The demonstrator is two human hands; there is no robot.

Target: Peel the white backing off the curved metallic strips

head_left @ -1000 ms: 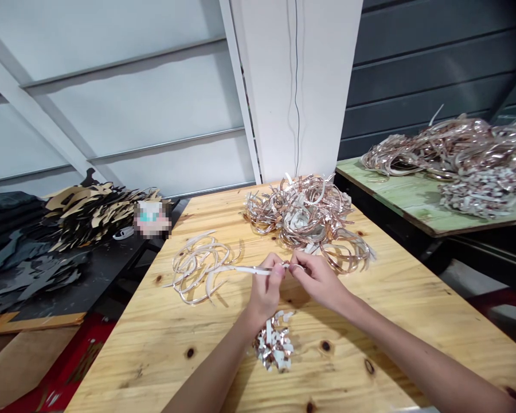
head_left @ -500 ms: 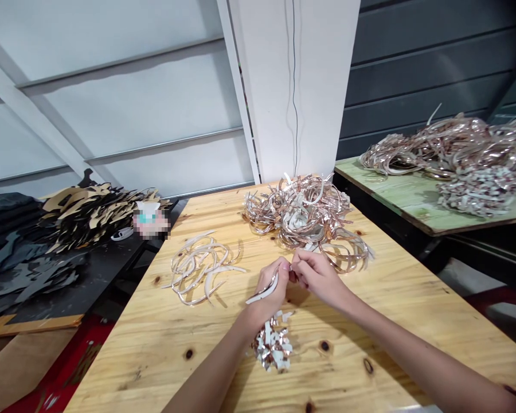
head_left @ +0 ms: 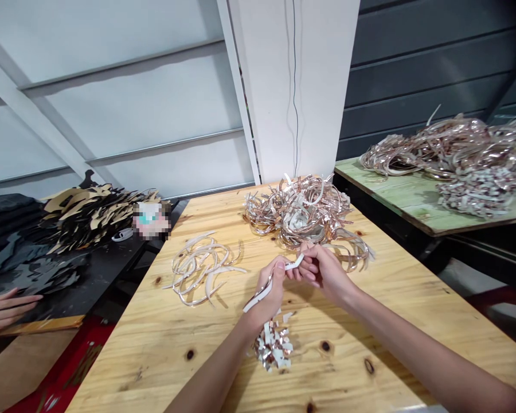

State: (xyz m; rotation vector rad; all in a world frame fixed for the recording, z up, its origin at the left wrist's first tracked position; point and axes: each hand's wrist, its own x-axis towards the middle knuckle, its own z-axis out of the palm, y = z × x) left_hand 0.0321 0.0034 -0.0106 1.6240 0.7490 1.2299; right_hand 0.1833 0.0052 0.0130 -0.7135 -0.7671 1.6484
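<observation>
- Left hand (head_left: 269, 285): fingers curled and nearly closed, gripping the middle of a white-backed metallic strip (head_left: 258, 300). The lower end of the strip projects past the hand, toward the lower left.
- Right hand (head_left: 329, 272): fingers closed and curled toward the left hand, apparently pinching the upper end of the strip. The exact contact point is partly hidden.
- Directly below the hands: a small heap of cut metallic pieces (head_left: 273, 346) on the pine table (head_left: 155, 358).
- Left of the hands: a loose pile of curled pale strips (head_left: 198, 269).
- Beyond the hands: a larger tangle of rose-gold strips (head_left: 298, 212), near the far table edge.
- Right: a green-topped table (head_left: 395, 189) bearing a heap of similar strips (head_left: 447, 152).
- Far left: a co-worker's hand (head_left: 4, 307) beside a black table (head_left: 112, 264) stacked with dark and tan cut pieces (head_left: 94, 215).
</observation>
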